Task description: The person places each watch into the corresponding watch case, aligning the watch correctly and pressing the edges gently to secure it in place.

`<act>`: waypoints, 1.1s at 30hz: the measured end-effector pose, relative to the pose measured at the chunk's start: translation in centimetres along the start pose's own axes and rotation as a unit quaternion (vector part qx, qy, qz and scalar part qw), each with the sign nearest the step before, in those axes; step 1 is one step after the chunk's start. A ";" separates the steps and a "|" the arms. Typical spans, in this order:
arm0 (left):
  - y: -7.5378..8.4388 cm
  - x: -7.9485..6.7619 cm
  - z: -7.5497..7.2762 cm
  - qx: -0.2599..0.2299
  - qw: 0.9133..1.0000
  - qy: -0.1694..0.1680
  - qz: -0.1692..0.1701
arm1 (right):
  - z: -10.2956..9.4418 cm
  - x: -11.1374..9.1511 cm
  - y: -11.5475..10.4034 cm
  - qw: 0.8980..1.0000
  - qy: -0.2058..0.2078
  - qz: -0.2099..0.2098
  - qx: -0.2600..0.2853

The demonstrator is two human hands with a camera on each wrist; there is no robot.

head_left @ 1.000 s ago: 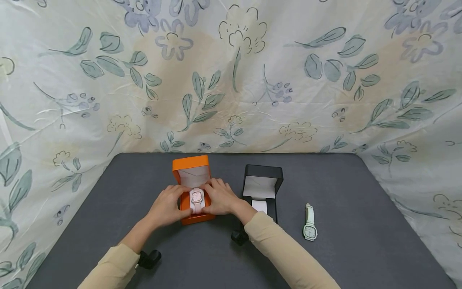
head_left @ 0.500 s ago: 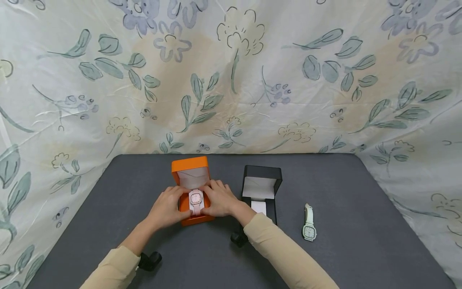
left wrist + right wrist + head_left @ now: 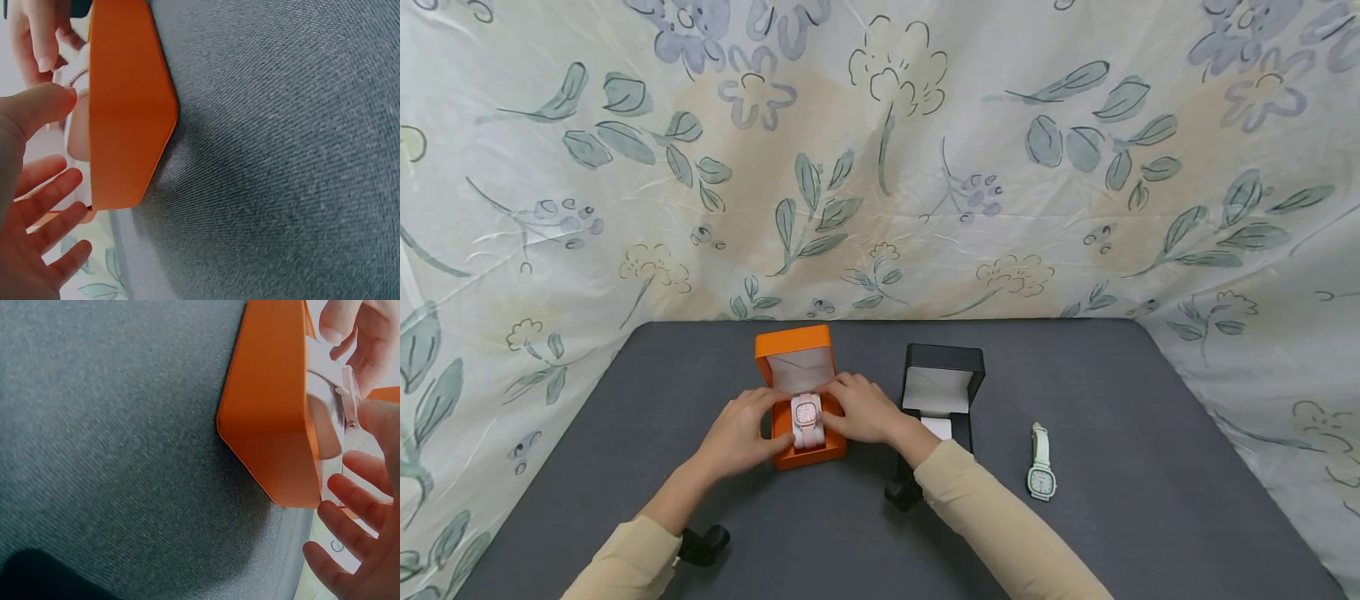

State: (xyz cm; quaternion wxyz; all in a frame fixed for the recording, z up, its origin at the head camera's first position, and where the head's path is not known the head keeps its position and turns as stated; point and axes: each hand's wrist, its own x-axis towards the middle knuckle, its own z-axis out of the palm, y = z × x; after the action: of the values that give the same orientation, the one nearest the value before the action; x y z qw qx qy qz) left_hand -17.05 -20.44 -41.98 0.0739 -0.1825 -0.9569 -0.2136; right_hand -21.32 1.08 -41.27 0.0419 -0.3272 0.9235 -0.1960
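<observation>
A watch with a pink face and pale strap (image 3: 806, 412) lies on a white cushion (image 3: 322, 425) inside an open orange box (image 3: 811, 457). Left of the watch is my left hand (image 3: 737, 433), its fingers spread along the box's side and the thumb tip close to the strap. On the other side, my right hand (image 3: 867, 410) has its thumb right at the watch's edge, fingers spread and fairly straight. Both wrist views show these fingers apart, with the strap's loose end and buckle (image 3: 350, 406) sticking up between the thumbs. Neither hand grips anything.
An open black box (image 3: 946, 357) with a white cushion (image 3: 937, 427) stands right of the orange one, partly behind my right forearm. Farther right, a pale green watch (image 3: 1042, 481) lies on the dark grey table (image 3: 1120, 417). A floral cloth (image 3: 880, 208) hangs behind.
My right thumb has lifted from the strap's lower end up to beside the watch face. The left thumb has eased slightly leftward. The watch stays in the orange box.
</observation>
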 end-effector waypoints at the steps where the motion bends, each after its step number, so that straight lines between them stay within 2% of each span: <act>1: 0.0 0.0 -0.1 -0.002 1.000 0.000 -0.004 | -0.1 0.0 0.1 1.000 0.007 0.001 0.009; 10: -0.7 -0.4 -1.6 -0.034 0.998 0.018 -0.047 | -0.9 0.3 0.7 0.994 0.094 0.042 0.045; 15: -1.0 -0.4 -2.3 -0.036 0.997 0.052 -0.047 | -1.4 0.4 0.7 0.985 0.147 0.064 0.067; 20: -1.4 -0.2 -3.1 -0.036 0.995 0.084 -0.047 | -1.9 0.7 0.6 0.977 0.174 0.071 0.097; 25: -1.5 0.2 -3.9 -0.059 0.992 0.093 -0.059 | -2.6 1.2 0.5 0.974 0.186 0.077 0.108; 33: -1.5 1.2 -4.8 -0.108 0.986 0.105 -0.070 | -4.1 1.7 -0.2 0.977 0.160 0.087 0.113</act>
State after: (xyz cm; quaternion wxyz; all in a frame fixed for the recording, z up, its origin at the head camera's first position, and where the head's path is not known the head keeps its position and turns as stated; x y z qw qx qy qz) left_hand -18.45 -23.40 -37.95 0.1382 -0.0985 -0.9255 -0.3386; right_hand -23.39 1.25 -37.32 -0.0531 -0.2031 0.9150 -0.3444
